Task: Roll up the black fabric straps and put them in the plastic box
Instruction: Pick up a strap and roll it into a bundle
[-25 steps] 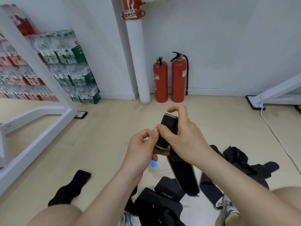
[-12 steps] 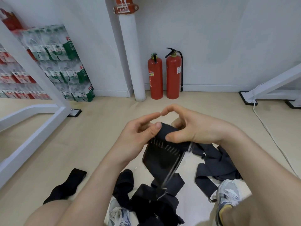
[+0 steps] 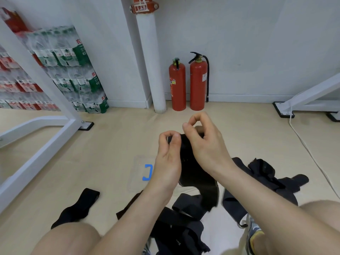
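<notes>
Hanging in the air between both hands, well above the floor, one black fabric strap (image 3: 191,172) has its upper end bunched at the fingertips, and its free tail droops towards the near right. The left hand (image 3: 169,157) pinches the upper left edge between thumb and forefinger. The right hand (image 3: 206,150) curls over the upper right end, thumb tip and forefinger tip meeting above the cloth; whether the fingers behind it press on the roll cannot be told. Judged soft, light and limp, with no stiffness of its own, the strap will likely slacken once released, so the best hold is across the wound end, with the tail fed in under slight tension. Just left of the left wrist, on the beige floor, lies a transparent plastic box (image 3: 136,173) with a blue latch (image 3: 147,172), its outline faint. Nearer lies a heap of loose black fabric straps (image 3: 180,223), more spread to the right (image 3: 265,177), and a single black strap (image 3: 79,208) lies apart at near left. Farther off: two red fire extinguishers (image 3: 187,83) by a white pipe (image 3: 150,61), shrink-wrapped bottled water packs (image 3: 73,70) at far left, a white metal frame (image 3: 36,80), and a white cable (image 3: 312,157) at right.
</notes>
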The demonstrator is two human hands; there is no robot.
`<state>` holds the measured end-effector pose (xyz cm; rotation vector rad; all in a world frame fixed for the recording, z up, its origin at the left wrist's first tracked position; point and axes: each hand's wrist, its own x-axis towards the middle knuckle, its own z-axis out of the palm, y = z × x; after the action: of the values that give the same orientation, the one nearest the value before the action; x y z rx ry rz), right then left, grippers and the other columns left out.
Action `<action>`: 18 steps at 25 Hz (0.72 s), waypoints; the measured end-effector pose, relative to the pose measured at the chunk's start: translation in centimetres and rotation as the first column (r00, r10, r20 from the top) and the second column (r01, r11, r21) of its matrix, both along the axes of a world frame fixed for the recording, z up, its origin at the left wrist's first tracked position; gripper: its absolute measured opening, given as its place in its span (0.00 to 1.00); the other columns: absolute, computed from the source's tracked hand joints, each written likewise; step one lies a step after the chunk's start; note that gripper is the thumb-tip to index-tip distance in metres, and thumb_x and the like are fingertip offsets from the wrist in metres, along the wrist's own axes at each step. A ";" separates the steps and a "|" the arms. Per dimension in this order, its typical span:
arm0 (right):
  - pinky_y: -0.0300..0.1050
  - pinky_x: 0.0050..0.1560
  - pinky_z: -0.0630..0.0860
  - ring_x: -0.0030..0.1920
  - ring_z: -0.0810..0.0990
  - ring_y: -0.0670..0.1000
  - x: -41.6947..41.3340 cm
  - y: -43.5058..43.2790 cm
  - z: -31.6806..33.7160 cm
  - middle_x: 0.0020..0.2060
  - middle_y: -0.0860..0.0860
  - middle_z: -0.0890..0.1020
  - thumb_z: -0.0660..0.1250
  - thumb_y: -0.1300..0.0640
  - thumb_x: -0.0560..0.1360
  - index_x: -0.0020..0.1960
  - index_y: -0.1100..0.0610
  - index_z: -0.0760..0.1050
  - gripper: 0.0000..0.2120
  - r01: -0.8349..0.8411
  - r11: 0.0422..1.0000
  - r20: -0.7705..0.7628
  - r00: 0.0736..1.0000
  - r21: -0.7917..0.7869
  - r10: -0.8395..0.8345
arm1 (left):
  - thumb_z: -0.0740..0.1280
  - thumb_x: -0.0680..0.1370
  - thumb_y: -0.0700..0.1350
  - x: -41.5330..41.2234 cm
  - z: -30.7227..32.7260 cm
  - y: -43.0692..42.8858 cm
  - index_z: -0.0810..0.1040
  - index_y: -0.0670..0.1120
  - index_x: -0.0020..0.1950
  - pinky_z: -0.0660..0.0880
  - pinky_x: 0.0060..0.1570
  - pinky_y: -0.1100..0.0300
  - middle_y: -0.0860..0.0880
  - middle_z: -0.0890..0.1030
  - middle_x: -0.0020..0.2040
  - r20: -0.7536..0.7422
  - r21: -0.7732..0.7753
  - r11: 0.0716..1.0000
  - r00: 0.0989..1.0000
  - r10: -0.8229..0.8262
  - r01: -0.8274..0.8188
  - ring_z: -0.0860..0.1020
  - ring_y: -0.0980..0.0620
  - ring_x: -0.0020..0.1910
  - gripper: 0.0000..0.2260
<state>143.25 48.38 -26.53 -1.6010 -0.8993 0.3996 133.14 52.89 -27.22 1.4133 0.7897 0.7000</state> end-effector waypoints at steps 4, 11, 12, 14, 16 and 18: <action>0.44 0.40 0.71 0.35 0.74 0.45 1.3 0.3 1.3 0.32 0.48 0.75 0.59 0.42 0.81 0.46 0.54 0.72 0.16 -0.079 0.989 -0.143 0.988 -0.123 0.061 | 0.67 0.78 0.53 -0.1 -0.3 0.7 0.75 0.52 0.56 0.79 0.52 0.52 0.48 0.81 0.50 0.117 -0.068 0.989 0.985 -0.124 0.132 0.80 0.50 0.50 0.09; 0.43 0.41 0.78 0.41 0.81 0.47 2.1 -0.5 1.3 0.39 0.48 0.80 0.62 0.44 0.79 0.53 0.56 0.75 0.15 -0.367 0.926 -0.336 0.886 -0.091 0.319 | 0.63 0.82 0.43 -0.2 0.5 1.1 0.75 0.49 0.57 0.78 0.56 0.49 0.45 0.82 0.54 0.142 0.084 0.996 0.989 0.027 -0.039 0.81 0.47 0.54 0.06; 0.43 0.41 0.78 0.41 0.80 0.46 1.5 -0.2 0.8 0.39 0.48 0.80 0.62 0.45 0.80 0.53 0.57 0.74 0.14 -0.303 0.951 -0.322 0.908 -0.067 0.267 | 0.62 0.82 0.44 -0.1 0.4 0.9 0.73 0.49 0.59 0.78 0.56 0.53 0.46 0.81 0.54 0.122 0.096 0.995 0.992 0.015 -0.027 0.81 0.49 0.54 0.06; 0.47 0.44 0.78 0.41 0.80 0.47 0.8 0.0 0.3 0.40 0.50 0.79 0.62 0.47 0.80 0.53 0.55 0.71 0.12 -0.249 0.968 -0.333 0.915 -0.025 0.226 | 0.60 0.82 0.45 -0.2 0.2 0.8 0.70 0.48 0.61 0.78 0.51 0.61 0.47 0.80 0.54 0.108 0.099 0.995 0.994 -0.023 0.012 0.81 0.54 0.51 0.08; 0.51 0.47 0.79 0.43 0.80 0.48 0.9 -0.1 0.2 0.42 0.52 0.79 0.62 0.47 0.81 0.53 0.54 0.70 0.10 -0.267 0.964 -0.316 0.916 -0.016 0.248 | 0.61 0.82 0.44 -0.5 0.3 1.4 0.71 0.49 0.61 0.79 0.47 0.62 0.47 0.81 0.53 0.121 0.081 0.995 0.990 -0.069 0.059 0.81 0.56 0.48 0.08; 0.51 0.47 0.80 0.44 0.81 0.49 1.3 -0.2 0.8 0.44 0.53 0.81 0.63 0.49 0.81 0.54 0.53 0.71 0.08 -0.297 0.954 -0.282 0.918 -0.029 0.278 | 0.65 0.80 0.38 -1.0 0.7 2.2 0.76 0.49 0.58 0.80 0.46 0.58 0.47 0.82 0.51 0.147 0.100 0.992 0.985 -0.088 0.073 0.82 0.53 0.47 0.09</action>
<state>144.57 48.18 -25.78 -1.4331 -0.9138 0.8500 132.18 55.10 -26.56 1.4503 0.5843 0.7803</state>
